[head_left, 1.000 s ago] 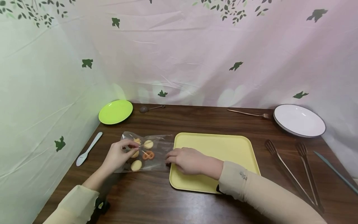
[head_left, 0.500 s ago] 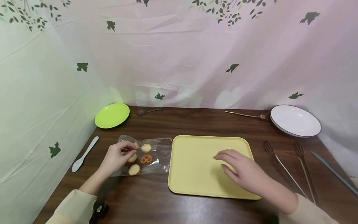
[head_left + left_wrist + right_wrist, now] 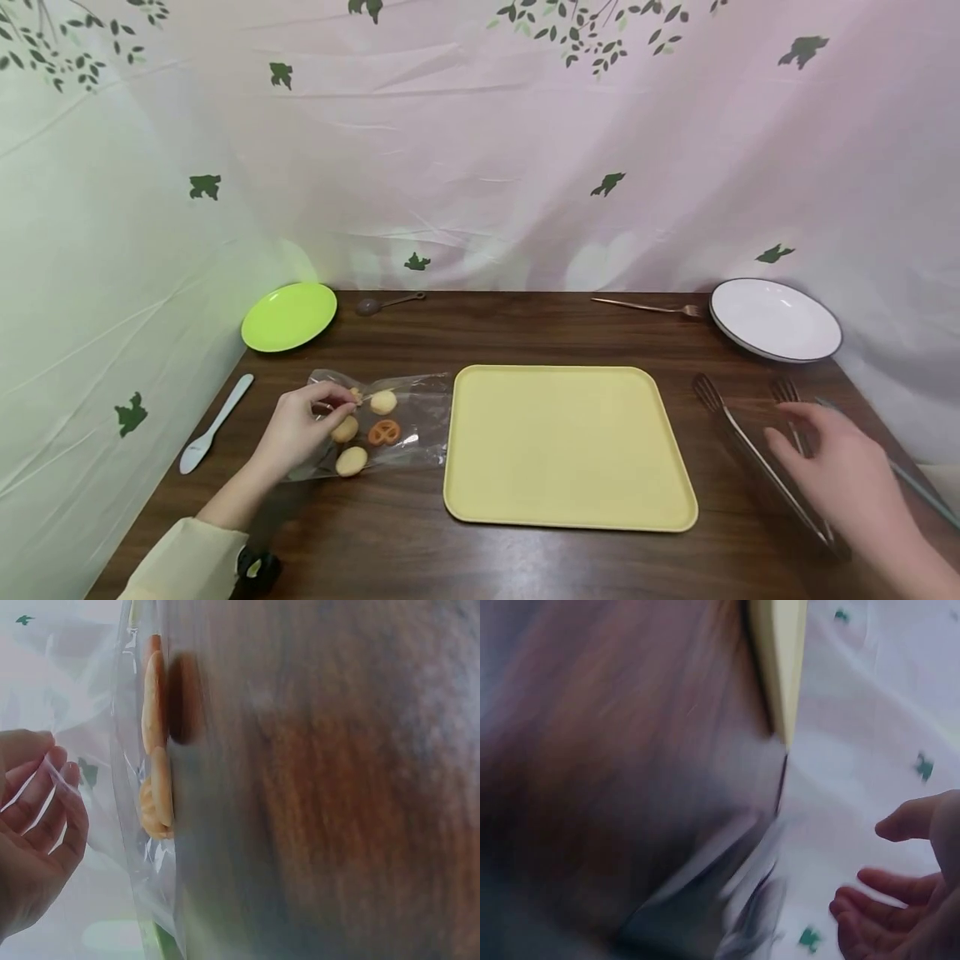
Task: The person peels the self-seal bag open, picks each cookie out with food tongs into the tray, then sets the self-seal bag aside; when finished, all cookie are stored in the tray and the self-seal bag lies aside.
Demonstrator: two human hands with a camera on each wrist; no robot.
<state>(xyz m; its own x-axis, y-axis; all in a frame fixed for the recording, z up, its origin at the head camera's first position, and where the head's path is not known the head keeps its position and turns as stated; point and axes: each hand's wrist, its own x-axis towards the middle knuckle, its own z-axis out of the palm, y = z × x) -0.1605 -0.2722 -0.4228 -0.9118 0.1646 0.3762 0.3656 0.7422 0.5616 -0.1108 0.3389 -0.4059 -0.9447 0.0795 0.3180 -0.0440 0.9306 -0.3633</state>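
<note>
Clear biscuit bag (image 3: 412,417) lies toward the desk's (image 3: 510,333) left edge, pinched in our left grip (image 3: 300,422). Our right grip (image 3: 843,467), empty, fingers apart, has swung off the yellow tray (image 3: 570,450) to the tongs (image 3: 765,460), leaving, we judge, one-handed work.

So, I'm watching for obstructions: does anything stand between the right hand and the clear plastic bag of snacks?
Yes: the yellow rectangular tray and part of the metal tongs lie between the right hand and bag. Both are low; passing above looks clear.
</note>
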